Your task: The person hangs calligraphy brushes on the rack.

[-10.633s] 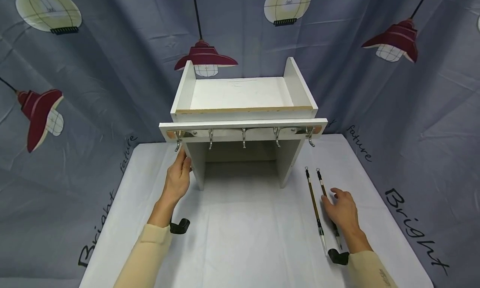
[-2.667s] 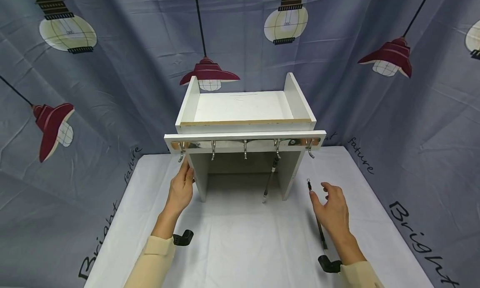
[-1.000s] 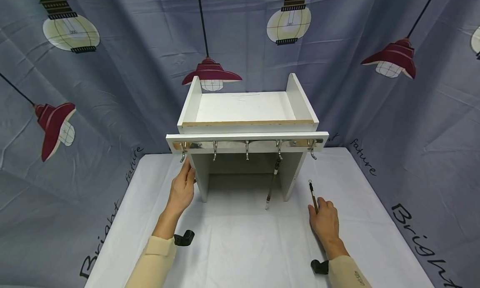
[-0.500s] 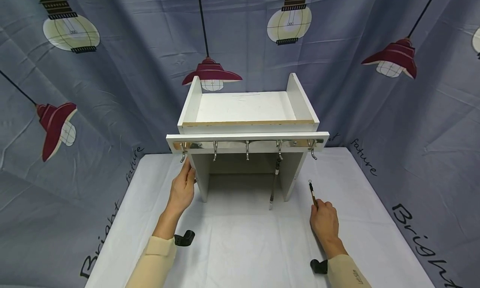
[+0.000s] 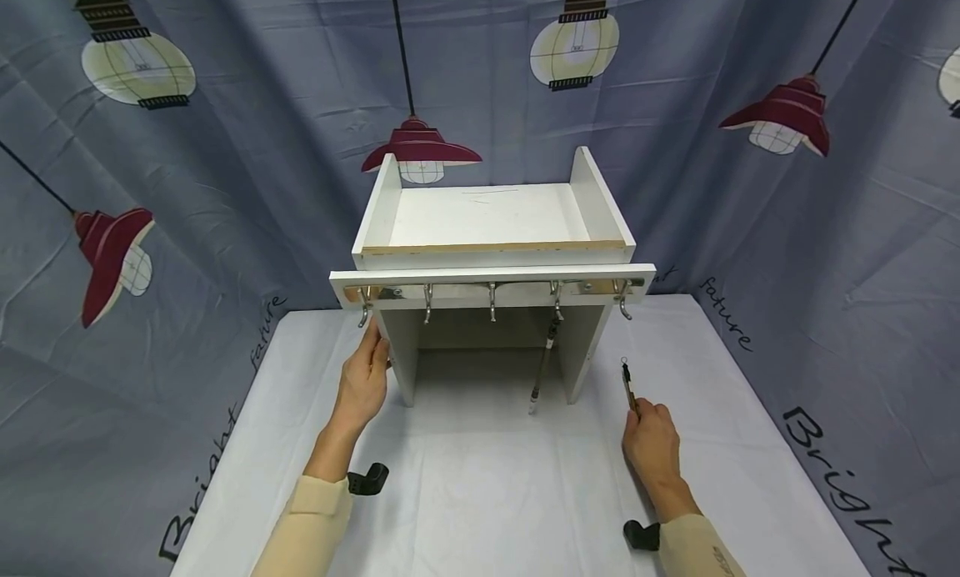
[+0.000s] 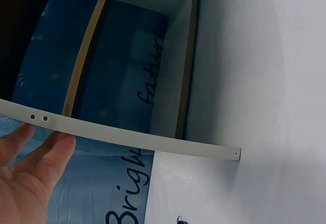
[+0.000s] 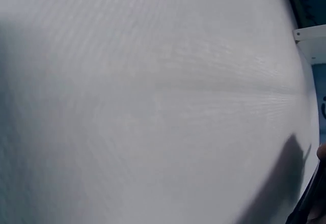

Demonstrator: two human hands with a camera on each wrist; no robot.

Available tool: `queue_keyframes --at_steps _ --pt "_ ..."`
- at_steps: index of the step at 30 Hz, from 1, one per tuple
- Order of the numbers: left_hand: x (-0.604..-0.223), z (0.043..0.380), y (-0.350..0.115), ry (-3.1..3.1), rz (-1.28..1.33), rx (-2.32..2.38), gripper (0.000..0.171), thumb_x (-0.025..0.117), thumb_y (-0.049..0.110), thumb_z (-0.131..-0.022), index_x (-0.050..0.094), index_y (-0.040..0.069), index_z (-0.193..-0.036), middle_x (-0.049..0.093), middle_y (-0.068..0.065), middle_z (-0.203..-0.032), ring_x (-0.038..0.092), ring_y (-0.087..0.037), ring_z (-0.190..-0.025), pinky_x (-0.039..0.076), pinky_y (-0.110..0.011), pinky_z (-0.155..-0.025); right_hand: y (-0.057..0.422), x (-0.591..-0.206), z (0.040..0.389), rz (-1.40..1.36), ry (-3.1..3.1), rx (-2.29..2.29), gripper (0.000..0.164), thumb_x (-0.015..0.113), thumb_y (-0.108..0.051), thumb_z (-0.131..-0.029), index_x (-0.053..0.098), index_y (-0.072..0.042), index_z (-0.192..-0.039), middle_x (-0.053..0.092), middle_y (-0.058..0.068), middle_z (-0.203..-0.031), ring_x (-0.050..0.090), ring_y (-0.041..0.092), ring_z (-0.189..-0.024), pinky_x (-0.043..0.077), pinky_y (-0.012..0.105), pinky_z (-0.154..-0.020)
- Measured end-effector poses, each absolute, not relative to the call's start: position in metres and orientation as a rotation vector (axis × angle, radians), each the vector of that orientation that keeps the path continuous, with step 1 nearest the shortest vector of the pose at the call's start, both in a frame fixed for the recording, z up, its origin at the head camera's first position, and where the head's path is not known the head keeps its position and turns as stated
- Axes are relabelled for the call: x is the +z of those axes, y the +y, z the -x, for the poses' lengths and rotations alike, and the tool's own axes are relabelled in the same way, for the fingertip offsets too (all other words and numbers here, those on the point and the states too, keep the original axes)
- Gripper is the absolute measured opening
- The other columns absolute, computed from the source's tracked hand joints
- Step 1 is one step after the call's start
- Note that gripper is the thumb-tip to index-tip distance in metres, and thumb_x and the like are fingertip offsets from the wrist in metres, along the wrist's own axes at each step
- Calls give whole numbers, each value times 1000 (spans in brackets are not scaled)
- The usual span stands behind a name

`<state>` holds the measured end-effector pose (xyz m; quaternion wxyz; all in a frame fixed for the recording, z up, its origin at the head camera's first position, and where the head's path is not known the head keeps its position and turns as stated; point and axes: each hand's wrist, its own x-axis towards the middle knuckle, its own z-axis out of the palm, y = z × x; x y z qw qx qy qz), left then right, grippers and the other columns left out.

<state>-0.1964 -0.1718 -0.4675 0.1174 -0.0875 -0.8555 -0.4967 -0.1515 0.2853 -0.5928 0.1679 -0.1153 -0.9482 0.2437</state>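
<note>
right hand [image 5: 652,445] at lower right's pinching a thin rod [image 5: 628,383], left hand [image 5: 363,383] just rests straight-ish fingers on the white shelf [image 5: 491,258] mid-frame

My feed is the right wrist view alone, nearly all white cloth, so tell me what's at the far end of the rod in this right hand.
Observer: The head view shows that the held rod in the right hand ends in a small ring.
Operator: Good. Now find me another one, if there is any.
Observer: A second rod hangs at the fourth hook from the left.
Operator: Then account for the other hand.
Observer: The left hand has its fingertips against the left side of the white unit.
</note>
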Motion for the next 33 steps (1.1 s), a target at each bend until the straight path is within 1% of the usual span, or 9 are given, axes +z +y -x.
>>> queue_keyframes --at_steps 4,10,17,24,28,33 --pt "-468 196 -173 -2499 257 -1451 55 34 37 -114 20 29 -166 50 -16 -156 60 -39 -132 57 -55 -100 284 -588 150 315 -2644 695 27 60 -4 -99 64 13 -119 61 28 -94 63 44 -84 54 60 -72" --pt "-468 196 -174 -2504 261 -1443 55 34 37 -114 19 28 -166 47 -15 -159 59 -40 -133 56 -55 -101 280 -575 148 281 -2556 720 27 61 -5 -99 65 10 -120 60 23 -90 61 38 -77 51 56 -66" --pt "-468 197 -173 -2499 264 -1442 54 34 36 -114 20 27 -166 48 -14 -158 60 -39 -132 56 -55 -100 270 -551 145 232 -2467 744 26 65 -6 -98 66 6 -122 60 18 -87 59 32 -72 46 41 -61" --pt "-468 197 -173 -2493 270 -1454 54 34 37 -114 21 29 -166 48 -14 -158 59 -39 -133 56 -55 -100 258 -523 136 200 -2373 792 24 68 -4 -96 68 4 -118 58 12 -84 54 23 -73 43 33 -61" --pt "-469 198 -173 -2494 278 -1444 55 33 38 -114 19 26 -166 45 -14 -160 58 -39 -134 56 -55 -101 252 -508 130 182 -2338 806 23 68 -4 -96 68 4 -118 58 12 -84 51 20 -73 37 23 -61" --pt "-469 197 -172 -2497 278 -1451 56 34 38 -114 20 26 -166 45 -13 -160 57 -39 -135 55 -55 -102 247 -491 122 148 -2282 826 24 70 -2 -95 68 6 -118 59 13 -85 53 18 -72 33 10 -60"
